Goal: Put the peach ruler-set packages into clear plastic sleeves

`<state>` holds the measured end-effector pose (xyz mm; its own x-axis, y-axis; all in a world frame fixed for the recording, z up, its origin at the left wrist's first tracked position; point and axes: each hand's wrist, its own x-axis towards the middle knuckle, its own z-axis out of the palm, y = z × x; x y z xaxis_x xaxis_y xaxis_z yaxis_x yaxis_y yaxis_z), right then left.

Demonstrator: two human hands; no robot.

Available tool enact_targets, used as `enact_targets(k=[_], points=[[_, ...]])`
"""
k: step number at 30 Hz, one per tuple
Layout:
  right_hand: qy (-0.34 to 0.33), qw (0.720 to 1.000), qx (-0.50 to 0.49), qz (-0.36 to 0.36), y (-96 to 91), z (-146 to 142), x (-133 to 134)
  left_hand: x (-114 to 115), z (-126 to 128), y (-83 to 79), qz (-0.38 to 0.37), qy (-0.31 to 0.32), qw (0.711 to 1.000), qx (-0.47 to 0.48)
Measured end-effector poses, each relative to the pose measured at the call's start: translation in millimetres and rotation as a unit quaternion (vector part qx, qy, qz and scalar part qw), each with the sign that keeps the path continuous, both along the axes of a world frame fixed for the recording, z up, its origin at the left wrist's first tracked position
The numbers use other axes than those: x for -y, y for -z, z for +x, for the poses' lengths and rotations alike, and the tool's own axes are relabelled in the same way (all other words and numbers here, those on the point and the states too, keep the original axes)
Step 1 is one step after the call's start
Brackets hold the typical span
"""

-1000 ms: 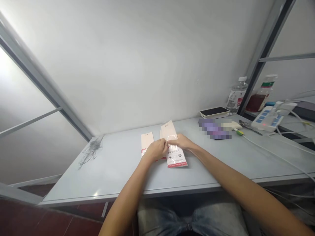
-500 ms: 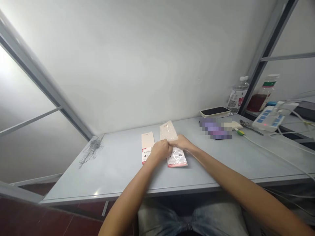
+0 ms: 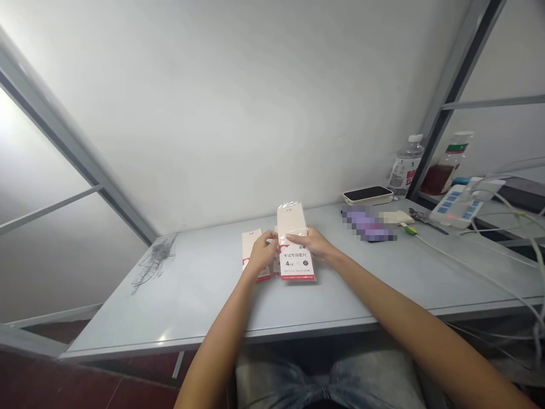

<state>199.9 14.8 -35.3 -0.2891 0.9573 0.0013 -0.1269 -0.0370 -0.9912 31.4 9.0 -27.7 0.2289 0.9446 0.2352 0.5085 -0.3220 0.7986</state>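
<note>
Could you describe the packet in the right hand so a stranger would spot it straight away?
Find the long grey table against the pale wall. Near its middle, the right hand holds a pale packet with a red strip along its bottom edge. Unlike the similar packet on its left, partly hidden by the left hand, this one plainly shows a printed 4.

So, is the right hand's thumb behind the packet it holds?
No, the right hand has its thumb across the front of the packet, whose printed text faces the camera.
</note>
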Motion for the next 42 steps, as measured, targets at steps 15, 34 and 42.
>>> enact_targets(k=[15,34,42], points=[[0.113,0.972,0.19,0.082,-1.9,36.8,-23.5,-16.6,-35.4,-8.0,-0.113,-0.113,0.986,0.037],[0.243,0.8,0.488,0.25,8.2,25.4,-23.2,10.9,25.4,19.5,0.01,-0.078,0.928,-0.364],[0.165,0.828,0.421,0.33,6.5,3.1,-9.4,5.8,9.8,15.4,0.025,-0.104,0.927,-0.36]])
